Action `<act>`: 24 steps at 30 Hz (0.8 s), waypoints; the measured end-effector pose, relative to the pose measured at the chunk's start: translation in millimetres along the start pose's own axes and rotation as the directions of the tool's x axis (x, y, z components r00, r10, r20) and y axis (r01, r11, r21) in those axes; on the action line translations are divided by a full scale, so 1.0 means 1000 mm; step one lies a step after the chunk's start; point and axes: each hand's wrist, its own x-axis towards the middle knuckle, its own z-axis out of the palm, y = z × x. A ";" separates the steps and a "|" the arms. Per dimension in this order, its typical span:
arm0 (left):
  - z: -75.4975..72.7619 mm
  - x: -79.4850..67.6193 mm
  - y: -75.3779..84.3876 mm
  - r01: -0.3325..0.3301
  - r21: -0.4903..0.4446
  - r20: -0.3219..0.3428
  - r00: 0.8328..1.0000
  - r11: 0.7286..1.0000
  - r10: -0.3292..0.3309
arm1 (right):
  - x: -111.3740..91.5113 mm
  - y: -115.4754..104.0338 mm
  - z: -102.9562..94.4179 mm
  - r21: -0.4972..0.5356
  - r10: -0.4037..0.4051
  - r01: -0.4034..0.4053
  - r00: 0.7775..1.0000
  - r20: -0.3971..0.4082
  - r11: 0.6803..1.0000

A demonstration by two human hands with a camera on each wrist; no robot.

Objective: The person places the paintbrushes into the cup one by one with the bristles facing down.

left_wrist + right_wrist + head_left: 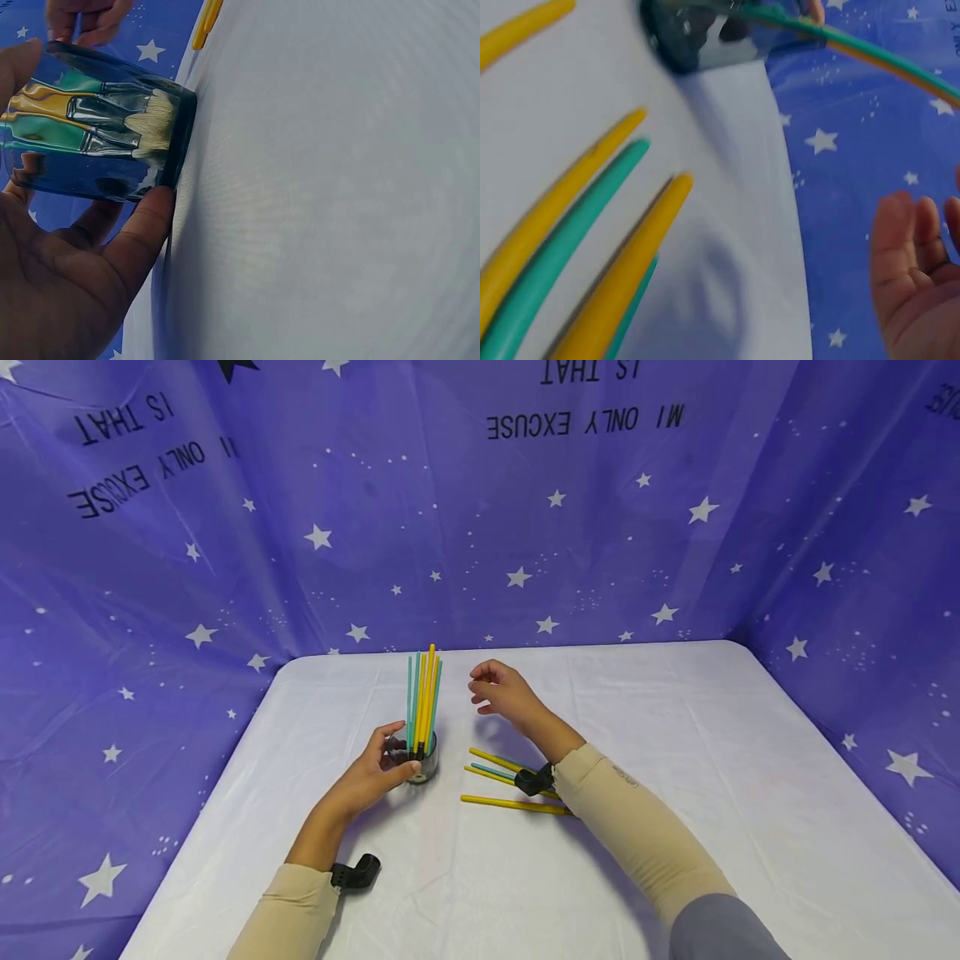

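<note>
A clear glass (429, 772) stands on the table, holding several paintbrushes (428, 702) with yellow and teal handles pointing up. Their pale bristles (154, 124) rest near its base, seen through the glass wall in the left wrist view. My left hand (371, 777) grips the glass from the left, thumb on the near side and fingers round the far side. To the right of the brush handles, my right hand (504, 692) is raised over the table with loosely bent fingers and nothing in them. Its palm shows in the right wrist view.
Several loose paintbrushes, among them a yellow brush (510, 804) and a teal brush (570, 247), lie right of the glass, partly hidden under my right forearm. A white cloth (720, 793) covers the table. Purple star-printed curtains (450, 510) hang behind and at both sides.
</note>
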 end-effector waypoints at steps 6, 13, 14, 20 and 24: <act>-0.001 0.000 0.000 -0.002 0.011 -0.006 1.000 1.000 0.002 | -0.004 0.013 -0.012 -0.120 0.128 -0.114 0.984 0.122 0.986; 0.000 -0.001 0.000 -0.009 -0.001 0.005 1.000 1.000 0.009 | -0.013 0.021 -0.019 -0.315 0.208 -0.130 0.951 0.230 0.940; 0.000 -0.001 0.000 -0.010 -0.001 0.004 1.000 1.000 0.010 | -0.015 0.021 -0.020 -0.340 0.212 -0.121 0.946 0.247 0.933; 0.000 -0.001 0.001 -0.012 0.005 0.001 1.000 1.000 0.012 | -0.021 0.023 -0.030 -0.455 0.241 -0.078 0.919 0.312 0.887; 0.000 -0.002 0.002 -0.009 0.006 0.001 1.000 1.000 0.009 | -0.027 0.020 -0.036 -0.516 0.273 -0.073 0.906 0.324 0.854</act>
